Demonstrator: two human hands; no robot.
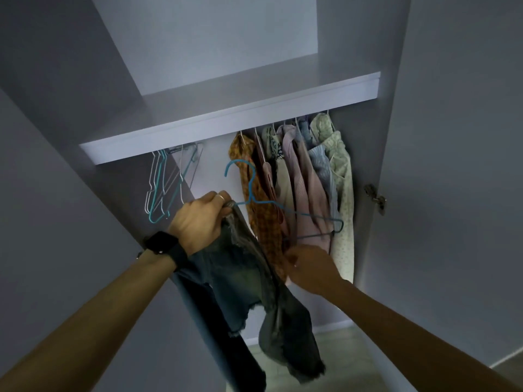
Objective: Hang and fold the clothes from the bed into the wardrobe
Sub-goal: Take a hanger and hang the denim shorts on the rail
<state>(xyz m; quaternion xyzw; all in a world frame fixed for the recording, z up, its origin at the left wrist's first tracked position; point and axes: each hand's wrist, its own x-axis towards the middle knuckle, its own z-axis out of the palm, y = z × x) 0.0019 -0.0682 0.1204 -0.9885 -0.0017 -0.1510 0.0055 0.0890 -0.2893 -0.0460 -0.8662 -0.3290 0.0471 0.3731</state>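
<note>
My left hand (199,219) grips the waistband of dark denim shorts (254,290) together with one end of a blue wire hanger (283,210). The shorts hang down with frayed hems below my hands. My right hand (310,267) reaches under the hanger's lower bar and touches the shorts; its fingertips are hidden behind the fabric. The hanger's hook points up in front of the open wardrobe, below the rail.
Several shirts (300,176) hang on the right part of the rail under the white shelf (226,117). Several bare wire hangers (167,182) hang at the left. The open wardrobe door (452,165) stands at the right with a hinge (376,198).
</note>
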